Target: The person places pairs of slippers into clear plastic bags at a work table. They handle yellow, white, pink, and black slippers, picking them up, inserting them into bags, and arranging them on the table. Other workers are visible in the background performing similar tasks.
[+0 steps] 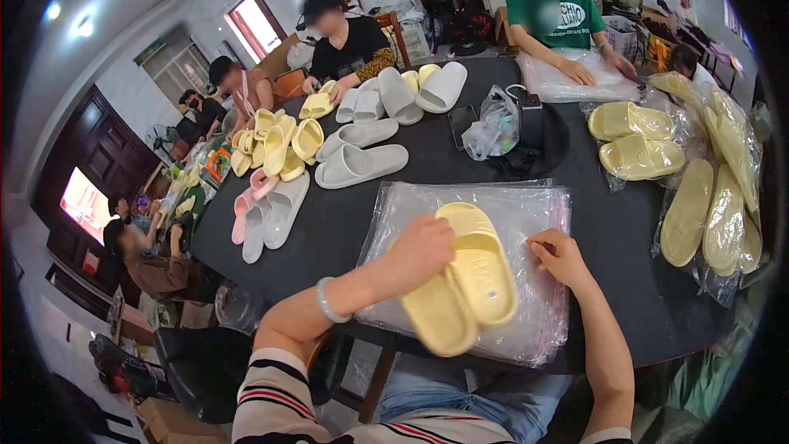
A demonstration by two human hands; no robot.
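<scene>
My left hand (421, 252) grips a pair of pale yellow slide sandals (464, 279), stacked together and held over a pile of clear plastic bags (526, 214) on the dark round table (345, 222). A pale green bracelet sits on that wrist. My right hand (559, 253) rests on the top bag at the pile's right side, fingers pinching the plastic.
Grey sandals (362, 163), yellow sandals (279, 144) and pink sandals (246, 201) lie across the table's left. Bagged yellow sandals (715, 205) pile up at the right. A knotted plastic bag (491, 127) sits mid-table. Several other people sit around the far side.
</scene>
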